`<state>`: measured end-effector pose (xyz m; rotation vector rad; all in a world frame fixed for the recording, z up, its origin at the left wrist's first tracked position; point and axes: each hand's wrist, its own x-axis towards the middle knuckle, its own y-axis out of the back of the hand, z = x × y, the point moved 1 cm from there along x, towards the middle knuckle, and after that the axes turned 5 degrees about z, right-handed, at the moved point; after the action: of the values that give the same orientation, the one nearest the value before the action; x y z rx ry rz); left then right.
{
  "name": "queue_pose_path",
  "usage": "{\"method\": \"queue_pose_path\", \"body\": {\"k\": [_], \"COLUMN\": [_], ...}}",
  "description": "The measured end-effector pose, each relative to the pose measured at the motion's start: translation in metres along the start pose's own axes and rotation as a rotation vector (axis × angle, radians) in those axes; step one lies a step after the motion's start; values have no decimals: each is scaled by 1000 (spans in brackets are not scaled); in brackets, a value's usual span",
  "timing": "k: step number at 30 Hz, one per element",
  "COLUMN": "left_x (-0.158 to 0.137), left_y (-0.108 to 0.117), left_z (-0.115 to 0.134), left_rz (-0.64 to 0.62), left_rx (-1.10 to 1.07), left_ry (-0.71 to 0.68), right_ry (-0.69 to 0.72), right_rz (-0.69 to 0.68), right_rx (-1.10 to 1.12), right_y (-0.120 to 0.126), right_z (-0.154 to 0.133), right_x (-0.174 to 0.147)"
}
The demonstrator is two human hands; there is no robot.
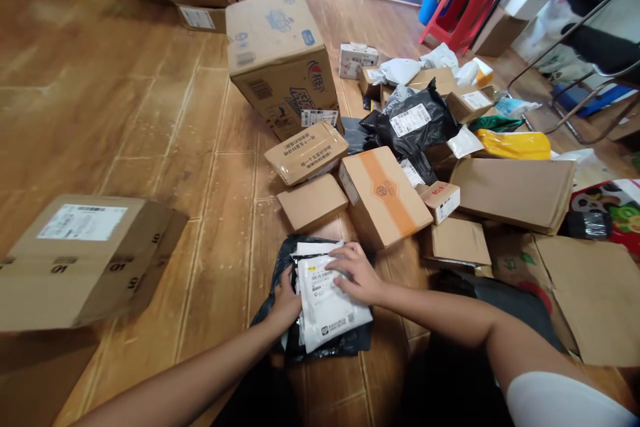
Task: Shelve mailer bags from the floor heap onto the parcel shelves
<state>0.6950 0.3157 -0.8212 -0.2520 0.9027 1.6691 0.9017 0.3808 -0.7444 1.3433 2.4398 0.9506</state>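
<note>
A white poly mailer [327, 307] with a printed label lies on top of a small stack of mailers on the floor in front of me. Beneath it, black plastic mailers [363, 341] stick out on several sides. My left hand [287, 301] grips the stack's left edge, its lower fingers hidden by the packages. Across the upper right of the white mailer rests my right hand [359, 275], fingers apart and slightly bent, touching its surface. Just beyond the stack are a small plain carton [314, 203] and a box with an orange band [384, 197].
A large carton [280, 57] stands ahead, with a taped box [306, 152] against it. At the right is a pile of parcels, including a black bag [417, 121] and a flat carton [513, 190]. A labelled box [85, 260] sits left. A red stool [463, 3] stands behind.
</note>
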Motion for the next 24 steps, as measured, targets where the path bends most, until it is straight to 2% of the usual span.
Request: {"method": "queue_pose_path", "body": {"k": [2, 3, 5, 7, 9, 10, 12, 14, 16, 18, 21, 22, 24], "left_x": [1, 4, 11, 20, 26, 26, 21, 12, 5, 4, 9, 11, 13], "left_y": [-1, -2, -4, -6, -6, -4, -1, 2, 4, 5, 1, 0, -3], "left_z": [0, -2, -9, -17, -24, -26, -28, -26, -22, -16, -8, -6, -2], "left_rz": [-11, -16, -19, -10, 7, -6, -113, -266, -336, -238, -59, -60, -146], "left_rx": [19, 14, -47, -137, -210, -251, -347, -425, -430, -405, -323, -307, -319], "left_ry": [1, -3, 1, 14, 13, -3, -46, -65, -58, -42, 72, 117, 160], "right_ry": [-68, -151, -414, -724, -921, -948, -908, -844, -798, -787, -948, -1009, -1071], "right_rz": [-116, -112, 19, 162, 160, 105, -22, -118, -179, -210, -144, -109, -52], "right_rx": [30, 53, 172, 418, 712, 838, 989, 1031, 1035, 1056, 1146, 1159, 1147], "right_y": [1, -3, -16, -34, -49, -55, -60, -61, -60, -57, -54, -54, -54], "right_z": [8, 11, 17, 19, 16, 13, 6, 1, -1, -2, -1, 0, 1], "right_x": [-21, -30, -42, -50, -54, -55, -54, -50, -43, -34, -24, -22, -19]}}
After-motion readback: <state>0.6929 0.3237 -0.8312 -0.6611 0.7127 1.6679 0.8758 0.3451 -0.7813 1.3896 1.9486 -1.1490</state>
